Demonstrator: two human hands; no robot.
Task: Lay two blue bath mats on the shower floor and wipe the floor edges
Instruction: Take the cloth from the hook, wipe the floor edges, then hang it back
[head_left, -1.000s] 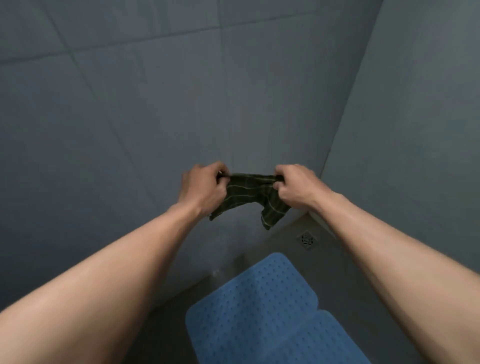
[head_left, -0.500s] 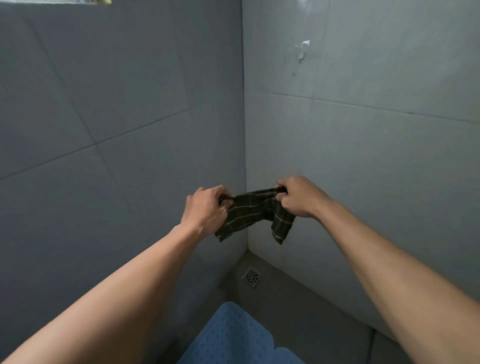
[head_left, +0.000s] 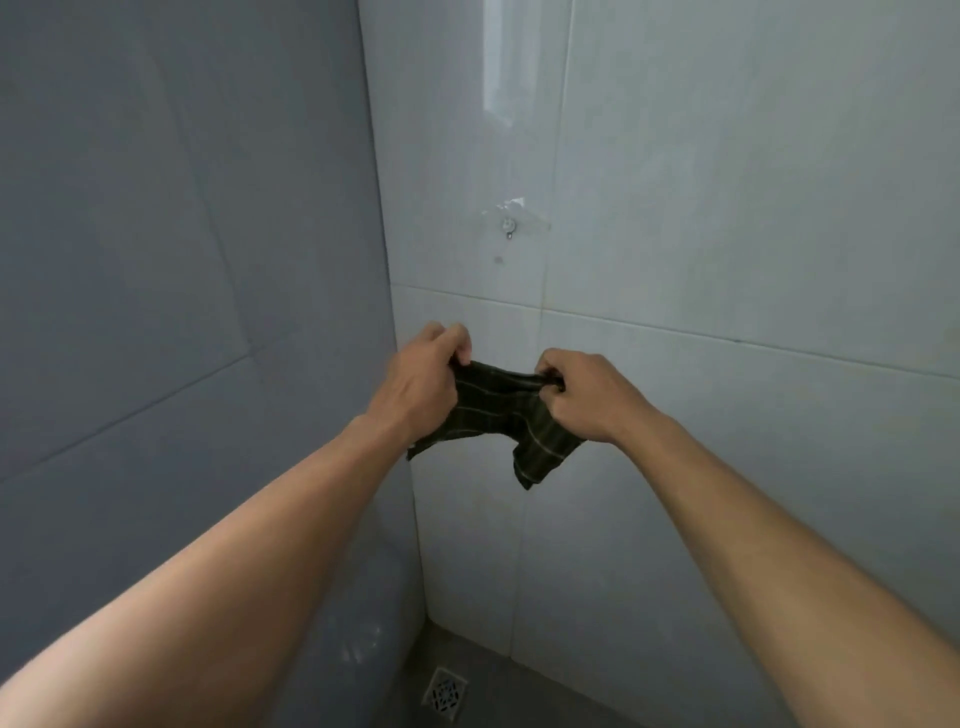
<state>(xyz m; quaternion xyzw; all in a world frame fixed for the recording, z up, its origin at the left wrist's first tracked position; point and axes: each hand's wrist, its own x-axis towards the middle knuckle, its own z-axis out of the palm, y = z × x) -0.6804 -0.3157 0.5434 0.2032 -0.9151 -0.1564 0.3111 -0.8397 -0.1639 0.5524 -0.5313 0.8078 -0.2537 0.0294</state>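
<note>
Cloth held taut between both hands above the shower corner

Both forearms reach forward; the left hand (head_left: 421, 384) and right hand (head_left: 587, 395) each clamp curled fingers on one end of the dark checked cloth (head_left: 498, 410), probably to straighten or refold it before wiping; one loose corner hangs under the right hand; below lies the grey floor (head_left: 519, 686), its drain (head_left: 445, 693) tucked in the corner where the edges meet; no mats are in view; beyond, a small hook (head_left: 509, 224) sits on the pale wall.

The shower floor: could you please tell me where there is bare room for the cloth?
A bare strip of floor lies right of the floor drain, along the foot of the white wall. The corner behind it is cramped.
</note>
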